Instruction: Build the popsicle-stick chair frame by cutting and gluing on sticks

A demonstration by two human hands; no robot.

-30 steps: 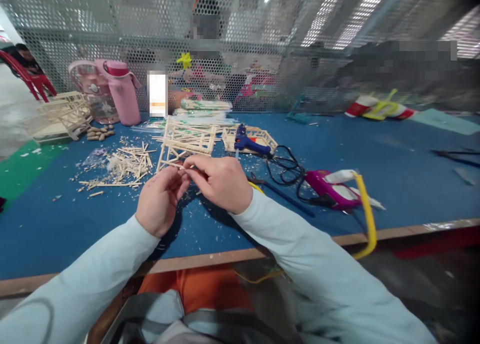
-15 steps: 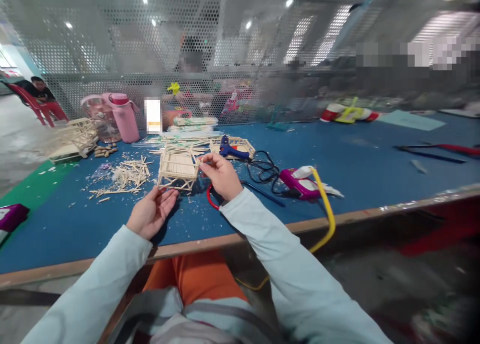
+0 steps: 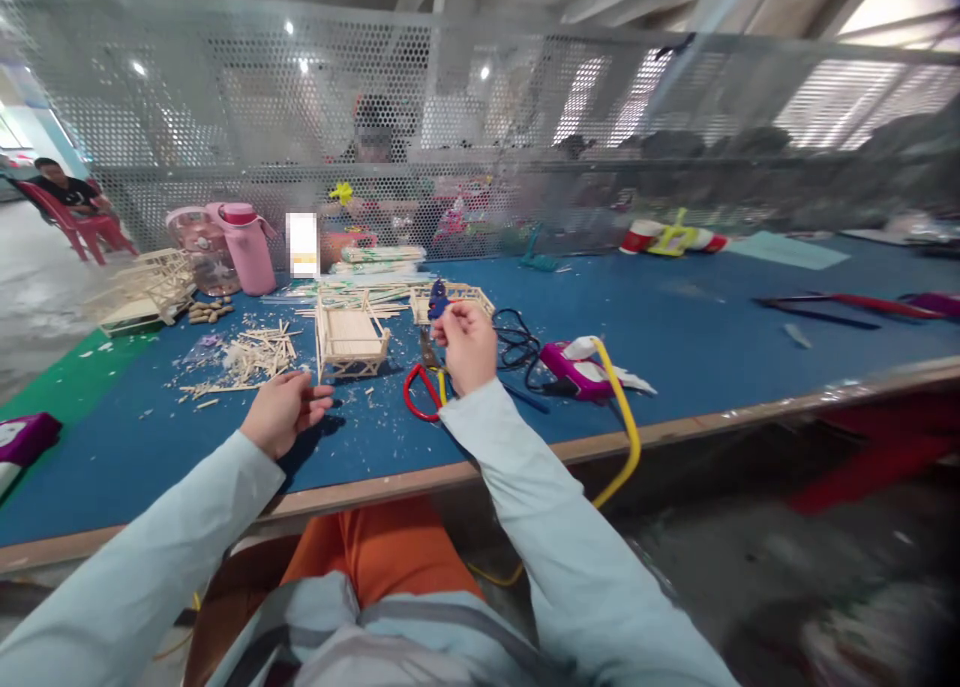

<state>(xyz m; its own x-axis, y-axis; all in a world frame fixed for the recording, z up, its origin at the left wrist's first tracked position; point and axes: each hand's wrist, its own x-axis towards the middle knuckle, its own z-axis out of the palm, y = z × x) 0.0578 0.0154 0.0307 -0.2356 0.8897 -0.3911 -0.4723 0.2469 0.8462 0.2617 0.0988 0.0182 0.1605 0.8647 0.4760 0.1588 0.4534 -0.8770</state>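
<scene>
A small model of pale wooden sticks (image 3: 352,337), with a slatted platform and railings, stands on the blue table. My left hand (image 3: 285,412) rests just in front of it, fingers loosely apart, holding nothing. My right hand (image 3: 469,347) is to the right of the model, thumb and fingers pinched together; whatever is between them is hidden. Directly behind its fingertips is a blue glue gun (image 3: 439,295), partly covered by the hand; contact cannot be made out. Pliers with red and yellow handles (image 3: 421,395) lie beside the right hand. A second stick piece (image 3: 480,297) lies behind it.
Loose sticks (image 3: 262,355) and scraps lie left of the model. Farther back stand a pink bottle (image 3: 251,252) and another stick structure (image 3: 150,292). A purple-and-white tool (image 3: 577,367) with a yellow strap lies to the right, beside a black cord (image 3: 517,339). A perforated metal screen (image 3: 247,97) borders the back.
My right hand has left the model's right corner and moved right to beside the glue gun. My left hand has drawn slightly left, away from the model, which now stands on the table.
</scene>
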